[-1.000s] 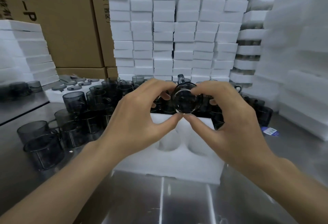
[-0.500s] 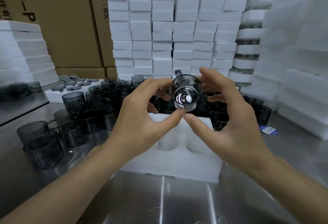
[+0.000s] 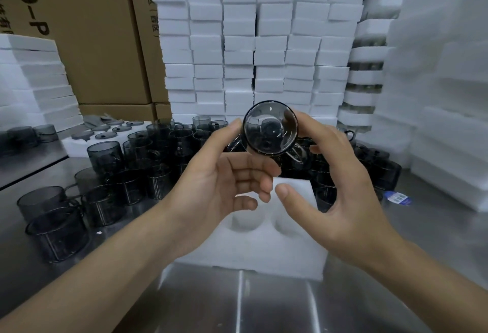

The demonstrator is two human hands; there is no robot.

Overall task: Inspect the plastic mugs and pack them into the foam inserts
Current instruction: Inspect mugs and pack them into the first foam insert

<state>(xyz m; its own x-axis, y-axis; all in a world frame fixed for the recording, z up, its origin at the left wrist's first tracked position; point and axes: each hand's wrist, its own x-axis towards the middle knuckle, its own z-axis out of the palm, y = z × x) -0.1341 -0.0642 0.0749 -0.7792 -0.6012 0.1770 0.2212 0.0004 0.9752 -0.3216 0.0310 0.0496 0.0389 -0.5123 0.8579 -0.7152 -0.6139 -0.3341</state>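
I hold a smoky transparent plastic mug [image 3: 270, 126] up above the table, one round end facing me and its handle pointing down to the right. My left hand [image 3: 227, 177] lies palm up, thumb on the mug's left edge and fingers curled beneath it. My right hand [image 3: 340, 182] curls its fingers round the mug's right side, while its thumb stays apart below. Under my hands a white foam insert [image 3: 250, 251] lies on the steel table [image 3: 264, 306], showing two round hollows with nothing in them.
Several grey mugs [image 3: 105, 153] crowd the table left of and behind the insert. Flat lids [image 3: 105, 136] rest on foam at the back left. Stacked foam blocks [image 3: 237, 42] form a wall behind, more foam [image 3: 435, 95] rises at right, and cardboard boxes [image 3: 92, 42] stand at back left.
The mug has risen and turned, so its handle went from the top to the lower right. My left hand has rolled palm up beneath it. My right thumb has come off the mug.
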